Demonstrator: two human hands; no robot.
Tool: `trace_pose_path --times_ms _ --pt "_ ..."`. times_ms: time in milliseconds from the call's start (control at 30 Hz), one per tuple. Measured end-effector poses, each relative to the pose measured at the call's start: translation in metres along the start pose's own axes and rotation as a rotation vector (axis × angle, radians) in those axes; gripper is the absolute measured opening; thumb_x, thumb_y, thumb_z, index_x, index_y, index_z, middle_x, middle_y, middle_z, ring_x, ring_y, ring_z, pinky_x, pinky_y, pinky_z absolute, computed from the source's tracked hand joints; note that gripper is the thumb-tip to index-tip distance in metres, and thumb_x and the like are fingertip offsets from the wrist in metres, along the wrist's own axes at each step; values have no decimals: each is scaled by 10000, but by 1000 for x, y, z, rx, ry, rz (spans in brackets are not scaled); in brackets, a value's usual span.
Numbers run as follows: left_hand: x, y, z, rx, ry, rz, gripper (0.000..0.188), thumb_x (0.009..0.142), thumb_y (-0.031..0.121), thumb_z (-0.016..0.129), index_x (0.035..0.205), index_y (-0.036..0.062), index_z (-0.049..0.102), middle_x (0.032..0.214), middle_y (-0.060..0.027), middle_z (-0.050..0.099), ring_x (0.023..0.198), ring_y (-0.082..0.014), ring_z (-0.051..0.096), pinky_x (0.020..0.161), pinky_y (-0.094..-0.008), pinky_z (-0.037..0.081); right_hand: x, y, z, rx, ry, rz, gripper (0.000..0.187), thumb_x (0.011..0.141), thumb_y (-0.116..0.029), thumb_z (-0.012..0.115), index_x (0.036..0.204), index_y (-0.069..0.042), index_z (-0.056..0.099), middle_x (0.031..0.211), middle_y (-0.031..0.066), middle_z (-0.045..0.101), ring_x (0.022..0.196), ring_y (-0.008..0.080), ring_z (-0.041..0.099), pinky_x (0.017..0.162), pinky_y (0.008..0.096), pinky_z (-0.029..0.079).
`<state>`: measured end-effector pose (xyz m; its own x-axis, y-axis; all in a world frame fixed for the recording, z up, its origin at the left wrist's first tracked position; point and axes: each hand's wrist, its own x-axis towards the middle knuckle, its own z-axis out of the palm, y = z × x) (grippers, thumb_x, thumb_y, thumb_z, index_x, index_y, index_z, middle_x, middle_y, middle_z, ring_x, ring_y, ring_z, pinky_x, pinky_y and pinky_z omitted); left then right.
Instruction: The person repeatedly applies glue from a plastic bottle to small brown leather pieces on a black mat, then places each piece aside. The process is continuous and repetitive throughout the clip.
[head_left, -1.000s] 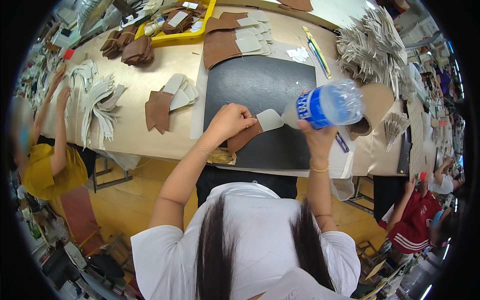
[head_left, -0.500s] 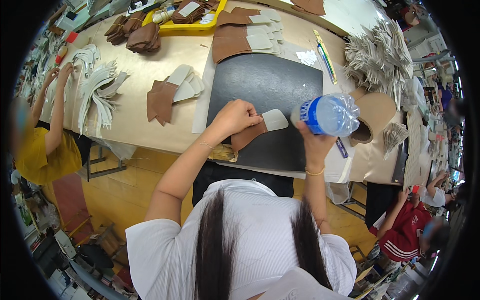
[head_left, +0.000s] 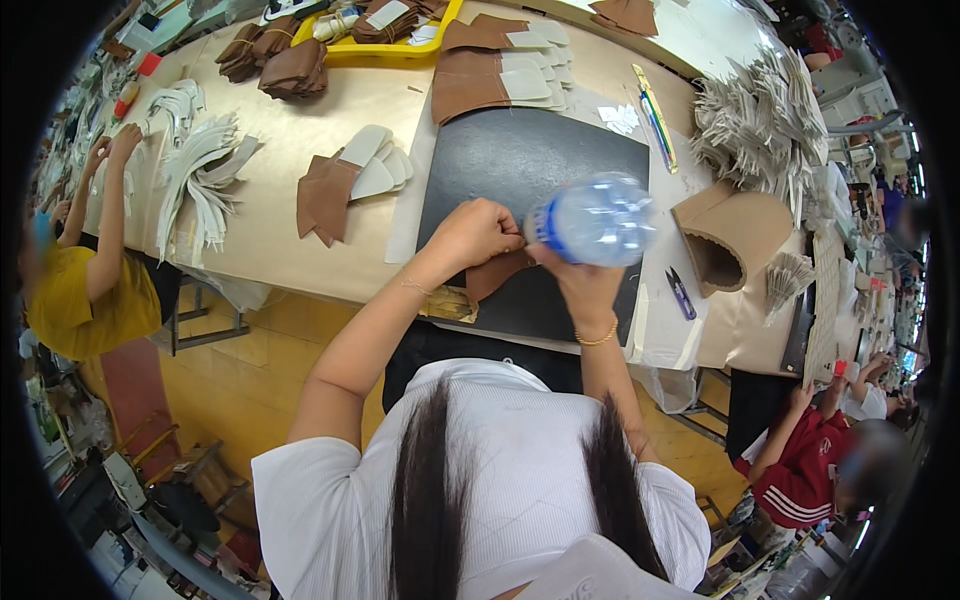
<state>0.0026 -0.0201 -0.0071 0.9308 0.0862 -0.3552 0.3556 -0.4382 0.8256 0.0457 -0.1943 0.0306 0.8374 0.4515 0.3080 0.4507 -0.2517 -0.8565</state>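
My left hand (head_left: pixel 474 232) has its fingers closed on a brown leather piece (head_left: pixel 496 274), which lies on a dark flat board (head_left: pixel 520 150). Wrapped round a clear plastic bottle with a blue label (head_left: pixel 604 222) is my right hand (head_left: pixel 584 285). The bottle leans over the board, close beside my left fingertips, and hides the right part of the leather piece. Its outline is slightly smeared by motion. Beyond the board, brown pieces with white ends (head_left: pixel 478 85) lie in overlapping rows. Another fanned group of such pieces (head_left: pixel 330 195) rests left of the board.
Right of the board are small purple-handled snips (head_left: pixel 681 294), a rolled tan sheet (head_left: pixel 735 230) and a pile of white strips (head_left: pixel 755 115). Pens (head_left: pixel 655 120) lie farther back. A yellow tray (head_left: pixel 375 48) stands at the far side. Co-workers sit at left and right.
My right hand has carried the bottle left, over the leather piece, covering its white end. My left hand stays in nearly the same place.
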Motion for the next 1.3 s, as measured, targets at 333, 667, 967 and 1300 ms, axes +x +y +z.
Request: trace_pose_path --times_ms 333,667,967,1300 --pt "3 -6 -7 -146 -101 95 201 789 186 703 842 -6 676 703 -68 657 649 -109 589 628 -262 469 17 29 -42 82 321 55 575 665 -205 856 1103 35 571 1102 119 621 965 182 597 859 320 481" --pt "123 21 -128 -33 65 393 193 817 203 709 896 28 685 852 -15 670 813 -86 579 766 -234 452 7 20 -50 351 360 48 746 646 -205 867 1228 36 467 1196 152 573 1072 224 562 937 343 457" --pt "133 -8 -198 531 585 492 454 760 389 732 1041 37 673 924 -76 647 763 -162 582 722 -287 464 2 15 -59 423 396 53 840 641 -235 869 1282 40 402 1226 200 542 1124 266 544 978 367 442" --pt "-47 -115 -168 217 438 -187 381 734 323 737 846 -35 666 712 -152 662 614 -247 624 597 -347 485 -8 16 -50 272 311 203 632 594 -303 890 1069 -1 602 1017 85 644 898 164 611 795 332 513"
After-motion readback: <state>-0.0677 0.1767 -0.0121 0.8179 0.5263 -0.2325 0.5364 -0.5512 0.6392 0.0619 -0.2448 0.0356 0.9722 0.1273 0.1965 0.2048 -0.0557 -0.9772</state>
